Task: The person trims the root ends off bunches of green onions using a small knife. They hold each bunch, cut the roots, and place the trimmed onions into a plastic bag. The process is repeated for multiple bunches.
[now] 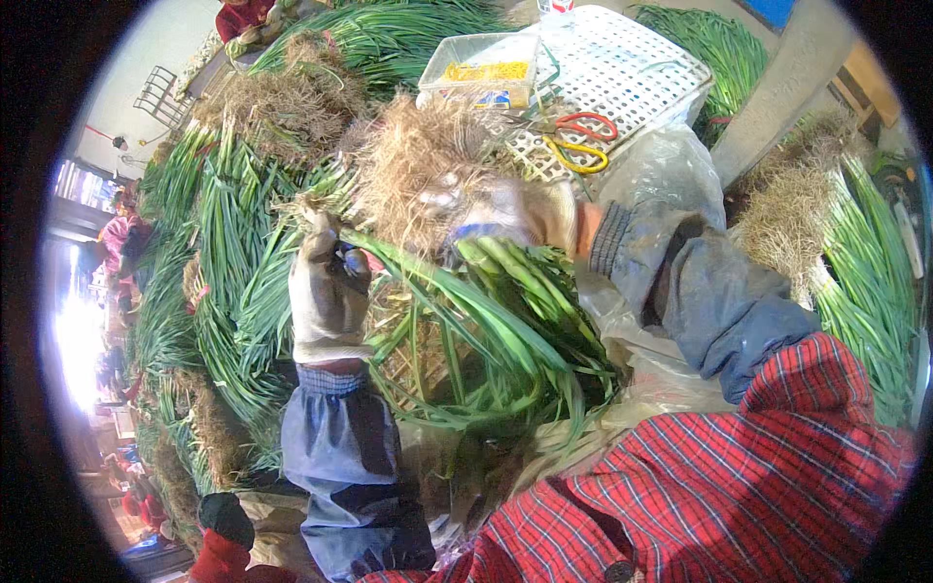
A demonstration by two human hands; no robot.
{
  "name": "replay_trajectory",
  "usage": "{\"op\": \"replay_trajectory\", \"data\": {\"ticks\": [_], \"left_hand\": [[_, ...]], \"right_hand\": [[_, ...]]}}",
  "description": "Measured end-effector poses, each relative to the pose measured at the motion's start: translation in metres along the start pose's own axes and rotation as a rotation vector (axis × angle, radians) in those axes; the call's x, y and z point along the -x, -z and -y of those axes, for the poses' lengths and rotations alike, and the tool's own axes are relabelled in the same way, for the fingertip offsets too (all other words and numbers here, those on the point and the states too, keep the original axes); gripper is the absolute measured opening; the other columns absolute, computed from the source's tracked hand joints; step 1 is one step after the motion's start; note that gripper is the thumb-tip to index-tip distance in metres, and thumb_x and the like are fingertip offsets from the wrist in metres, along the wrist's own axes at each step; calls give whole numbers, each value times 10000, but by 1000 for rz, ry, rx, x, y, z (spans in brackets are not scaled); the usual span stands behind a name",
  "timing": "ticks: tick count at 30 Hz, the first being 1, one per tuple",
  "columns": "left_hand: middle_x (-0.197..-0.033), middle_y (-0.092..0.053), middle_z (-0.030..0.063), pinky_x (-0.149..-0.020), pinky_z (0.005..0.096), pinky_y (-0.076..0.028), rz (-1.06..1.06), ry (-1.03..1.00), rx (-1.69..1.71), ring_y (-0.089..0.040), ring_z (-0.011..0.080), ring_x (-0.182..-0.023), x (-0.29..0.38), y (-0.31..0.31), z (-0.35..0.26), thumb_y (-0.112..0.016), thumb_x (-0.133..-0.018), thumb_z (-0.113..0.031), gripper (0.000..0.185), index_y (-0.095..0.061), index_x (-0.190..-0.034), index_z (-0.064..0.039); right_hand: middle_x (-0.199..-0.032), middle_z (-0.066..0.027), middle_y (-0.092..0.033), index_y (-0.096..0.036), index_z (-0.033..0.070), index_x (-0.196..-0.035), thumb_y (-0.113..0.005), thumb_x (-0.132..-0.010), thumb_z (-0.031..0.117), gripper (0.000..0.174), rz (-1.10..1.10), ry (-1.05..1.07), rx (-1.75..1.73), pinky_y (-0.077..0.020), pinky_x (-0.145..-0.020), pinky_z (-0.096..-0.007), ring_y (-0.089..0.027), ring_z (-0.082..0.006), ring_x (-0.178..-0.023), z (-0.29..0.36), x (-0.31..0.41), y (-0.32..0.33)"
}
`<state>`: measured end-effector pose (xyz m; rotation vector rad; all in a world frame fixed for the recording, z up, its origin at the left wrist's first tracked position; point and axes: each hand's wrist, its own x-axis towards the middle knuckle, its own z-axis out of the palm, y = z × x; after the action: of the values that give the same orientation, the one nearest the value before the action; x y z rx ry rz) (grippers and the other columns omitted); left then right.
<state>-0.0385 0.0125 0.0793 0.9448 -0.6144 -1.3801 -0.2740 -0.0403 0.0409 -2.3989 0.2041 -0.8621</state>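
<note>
My left hand (328,273), in a dirty white knit glove, grips a few green onions (401,259). Their long leaves trail to the right, and pale stalk ends show above the fist. My right hand (506,208), also gloved and blurred by motion, is against a mass of brown fibrous roots (415,167). Thick green leaves (525,291) hang just below it; whether its fingers are closed around stalks cannot be made out. Grey-blue sleeve covers reach down both forearms.
Scissors with red and yellow handles (579,142) lie on a white perforated plastic crate (641,65). Beside them stands a clear tub (477,55) of yellow bands. Tied onion bundles (233,218) are heaped at left, others (860,277) at right. A post (783,87) rises at upper right; other people sit nearby.
</note>
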Motion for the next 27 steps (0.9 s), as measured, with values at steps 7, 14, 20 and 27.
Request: {"op": "replay_trajectory", "data": {"ticks": [7, 14, 20, 27], "left_hand": [[-721, -529, -1, -503, 210, -401, -180, -73, -53, -484, 71, -577, 6, -14, 11, -542, -854, -114, 52, -559, -833, -68], [-621, -487, -55, -376, 161, -286, 28, -21, -327, -391, 21, -450, 19, -20, 24, -579, -802, -51, 69, -540, -856, -69], [-632, -514, -35, -412, 173, -309, -116, -105, -361, -400, 39, -446, 8, 7, 13, -629, -778, -105, 69, -565, -777, -78], [-672, -488, -55, -349, 152, -296, -75, -54, -144, -375, 23, -435, -10, 69, -12, -534, -836, -175, 47, -507, -836, -136]], "right_hand": [[-1350, -172, -364, -445, 56, -1259, -484, -859, 285, 463, 104, -171, 1, -191, -1069, -390, -292, -323, -1275, 8, -27, -16], [-923, -174, -588, -604, 43, -898, -546, -784, 206, 207, -166, 147, 135, -411, -796, -407, -543, -333, -901, -29, -9, -23], [-787, -164, -607, -607, 16, -831, -572, -774, 178, 176, -60, 89, -83, -424, -801, -395, -582, -329, -772, -26, -10, -29], [-824, -143, -619, -614, 23, -979, -528, -835, 230, 266, -6, -173, -511, -442, -754, -342, -582, -261, -780, 16, 0, -10]]}}
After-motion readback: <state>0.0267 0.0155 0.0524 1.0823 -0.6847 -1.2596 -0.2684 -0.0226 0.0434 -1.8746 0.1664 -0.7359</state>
